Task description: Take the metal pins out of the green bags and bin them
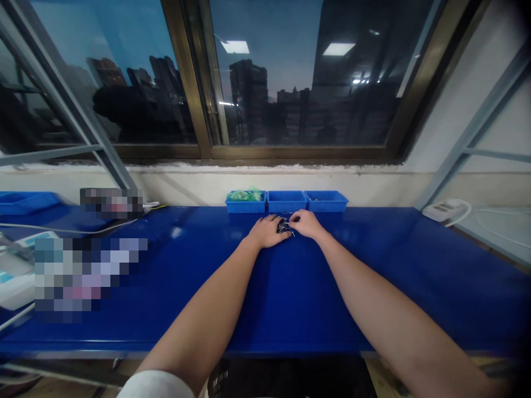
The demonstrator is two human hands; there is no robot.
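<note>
A small pile of thin, shiny metal pieces (283, 225) lies on the blue table between my hands; they look like pins or screws, too small to name surely. My left hand (267, 231) rests flat at the left of the pile, thumb and fingers apart around it. On the other side, my right hand (307, 224) has its fingers bent, thumb and fingertips pinched at the pile's edge. Whatever is between those fingertips is too small to make out. Just behind the hands stands the middle blue bin (287, 207).
A left blue bin (245, 207) holds green plastic bags; a right blue bin (327, 205) has a few small bits. A power strip (446, 210) lies at the right, a blue tray (27, 203) at far left. A cable (103, 225) crosses the blue table (290, 304) near a white device (16, 282).
</note>
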